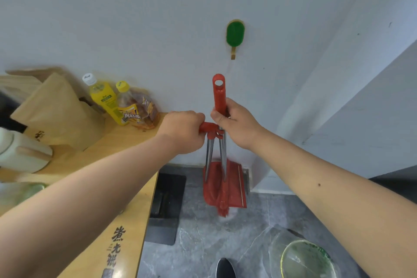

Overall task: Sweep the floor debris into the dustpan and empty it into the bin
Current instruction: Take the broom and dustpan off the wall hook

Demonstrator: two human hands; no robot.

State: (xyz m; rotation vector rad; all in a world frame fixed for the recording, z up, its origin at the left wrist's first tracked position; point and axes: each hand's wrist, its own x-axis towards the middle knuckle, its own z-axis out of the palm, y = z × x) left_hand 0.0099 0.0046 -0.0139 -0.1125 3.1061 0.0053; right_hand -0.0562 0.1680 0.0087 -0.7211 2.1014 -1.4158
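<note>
Floor (203,244) of grey marbled tile (white wall (158,18) behind) meets wooden counter (126,187).

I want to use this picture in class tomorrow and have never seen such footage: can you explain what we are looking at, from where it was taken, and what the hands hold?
One picture, taken by a wide-angle camera worn on a person's head, looking forward and down, so the two bare arms belong to the wearer. The right hand grips the red broom handle. The left hand grips the red dustpan handle beside it. Below, the red dustpan stands against the white wall on the grey floor. A green hook is on the wall above. On the left, a wooden counter carries two bottles and paper bags. At lower right is a bin lined with clear plastic.
</note>
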